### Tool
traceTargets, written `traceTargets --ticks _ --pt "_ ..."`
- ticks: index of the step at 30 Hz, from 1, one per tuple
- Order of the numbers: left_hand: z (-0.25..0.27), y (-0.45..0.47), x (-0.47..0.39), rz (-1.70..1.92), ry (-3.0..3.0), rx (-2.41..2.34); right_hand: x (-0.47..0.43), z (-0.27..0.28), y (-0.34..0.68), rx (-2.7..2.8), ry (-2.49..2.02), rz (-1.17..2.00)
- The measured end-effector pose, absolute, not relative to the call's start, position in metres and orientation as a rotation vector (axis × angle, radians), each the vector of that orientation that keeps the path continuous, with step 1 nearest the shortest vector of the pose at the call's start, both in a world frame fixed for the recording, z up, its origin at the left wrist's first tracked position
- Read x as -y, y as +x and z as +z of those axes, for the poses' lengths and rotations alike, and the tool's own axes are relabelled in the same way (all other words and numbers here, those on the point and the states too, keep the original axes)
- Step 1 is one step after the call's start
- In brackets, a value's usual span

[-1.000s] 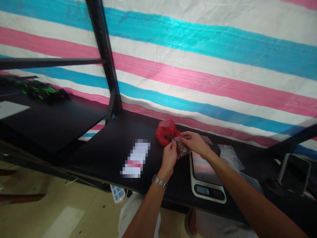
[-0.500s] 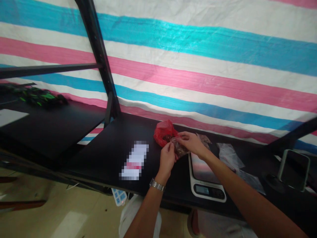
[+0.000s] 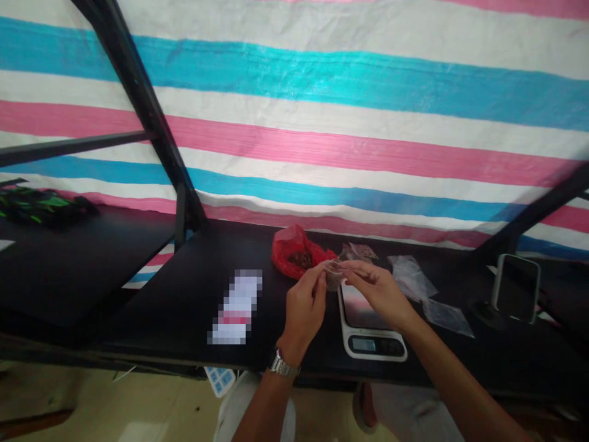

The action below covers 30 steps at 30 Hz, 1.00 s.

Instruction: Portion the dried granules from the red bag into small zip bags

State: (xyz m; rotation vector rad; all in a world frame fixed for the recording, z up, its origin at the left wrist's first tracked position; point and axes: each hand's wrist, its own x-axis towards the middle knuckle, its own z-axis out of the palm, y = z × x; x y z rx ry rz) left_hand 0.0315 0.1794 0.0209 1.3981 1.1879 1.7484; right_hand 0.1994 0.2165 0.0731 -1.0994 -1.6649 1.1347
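Between my hands is a small clear plastic bag (image 3: 334,279) with brownish contents, held near its top edge. My left hand (image 3: 306,305), with a metal watch at the wrist, pinches the bag's left side. Fingers of my right hand (image 3: 373,288) grip its right side. Just behind and left lies an open red plastic bag (image 3: 288,245) with dark brown pieces (image 3: 301,258) inside. A white digital scale (image 3: 373,344) sits below my right hand, its metal plate partly covered by that hand. Filled clear bags (image 3: 361,250) rest behind the scale.
Empty-looking clear bags (image 3: 411,279) lie right of the scale, near a phone (image 3: 518,288) on a stand. A blurred-out paper (image 3: 237,307) is on the black table at left. Black frame posts (image 3: 156,135) stand before a striped sheet. A power strip (image 3: 221,379) hangs below the edge.
My hands have lifted the small bag upright and moved its top edge between their fingers. The red bag's opening shows more. The whole view has shifted slightly to the right.
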Motion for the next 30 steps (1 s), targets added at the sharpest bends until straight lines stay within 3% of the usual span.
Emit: traceTargets --ticks 11,19,30 --pt "0.012 0.072 -0.180 1.545 1.622 -1.302 -0.199 0.032 0.270 1.473 -1.366 0.949" --pt "0.001 0.046 -0.187 1.651 1.667 -1.533 -0.204 0.011 0.295 1.491 -1.519 0.387" --pt "-0.001 0.034 -0.193 1.747 1.523 -1.772 -0.198 0.006 0.349 1.186 -1.644 0.518"
